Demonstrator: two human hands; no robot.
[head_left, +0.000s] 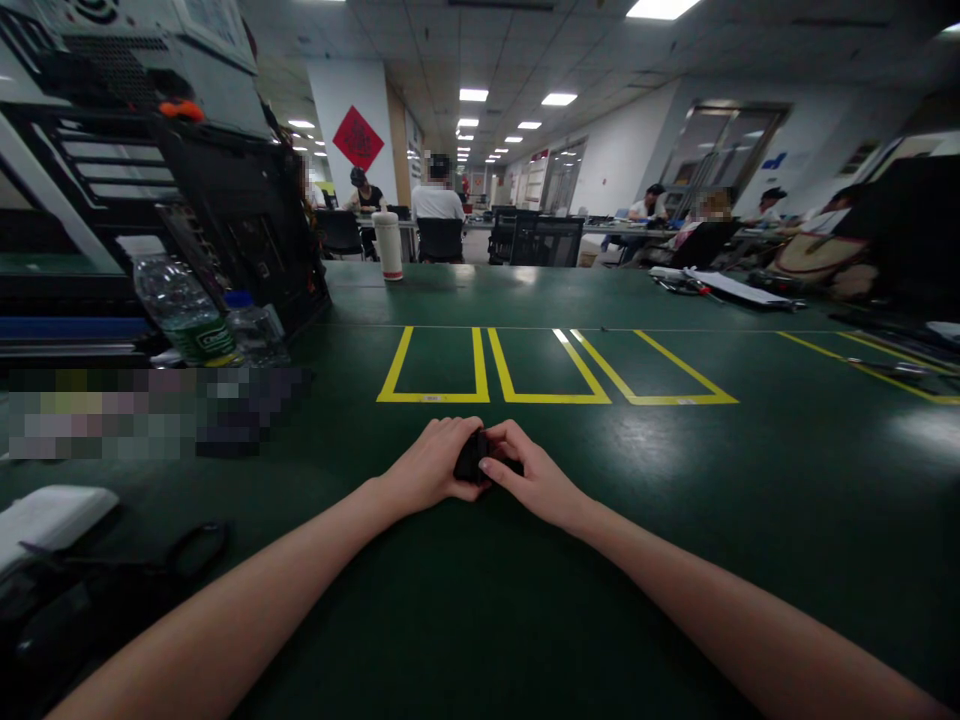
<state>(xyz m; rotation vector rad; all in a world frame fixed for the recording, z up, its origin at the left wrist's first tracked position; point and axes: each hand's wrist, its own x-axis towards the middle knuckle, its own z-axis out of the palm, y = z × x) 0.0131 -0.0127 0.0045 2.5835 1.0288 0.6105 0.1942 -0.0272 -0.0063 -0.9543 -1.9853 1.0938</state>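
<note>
A small black object (470, 458), too dark to name, is held between my two hands over the green table (450, 600). My left hand (431, 458) wraps round its left side, thumb low and fingers over the top. From the right, my right hand (529, 470) grips it with thumb and fingers closed. A dark part also shows under the right fingers. Just beyond the hands, yellow tape outlines (555, 398) mark several areas on the tabletop.
At left stand a computer case (247, 220), a large plastic bottle (184, 310) and a smaller blue-capped bottle (255, 330). A white thermos (388, 245) is at the far edge. Papers (739, 287) lie at the back right. Several people sit at tables beyond.
</note>
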